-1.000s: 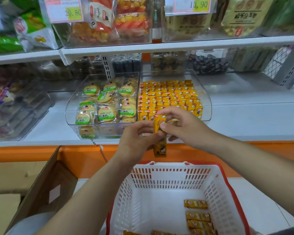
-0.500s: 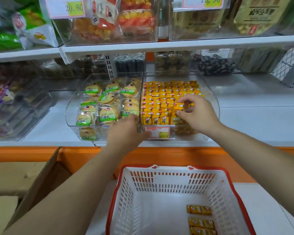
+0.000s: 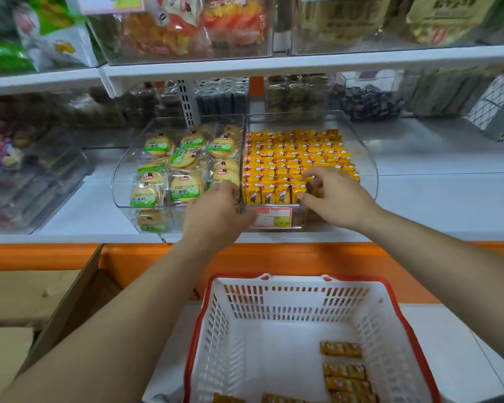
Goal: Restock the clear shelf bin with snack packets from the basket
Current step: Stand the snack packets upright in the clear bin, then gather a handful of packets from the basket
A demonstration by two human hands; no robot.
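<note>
The clear shelf bin (image 3: pixel 367 158) stands on the middle shelf, filled with rows of small yellow snack packets (image 3: pixel 291 152). My right hand (image 3: pixel 336 197) is inside its front right corner, thumb and fingers pinched on a few packets in the front row. My left hand (image 3: pixel 216 212) rests against the bin's front wall at the divider and holds nothing. Below, the white basket with a red rim (image 3: pixel 297 279) holds several more yellow packets (image 3: pixel 342 370) along its right side and near edge.
A neighbouring clear bin of round green-labelled biscuits (image 3: pixel 181 161) touches the left side. An upper shelf (image 3: pixel 303 65) with bagged snacks overhangs. An open cardboard box (image 3: pixel 56 301) stands at lower left. Bare white shelf (image 3: pixel 448 196) lies to the right.
Both hands rose from above the basket to the bin with packets. My right hand has since slid from the middle rows down to the front row; my left stays at the front wall.
</note>
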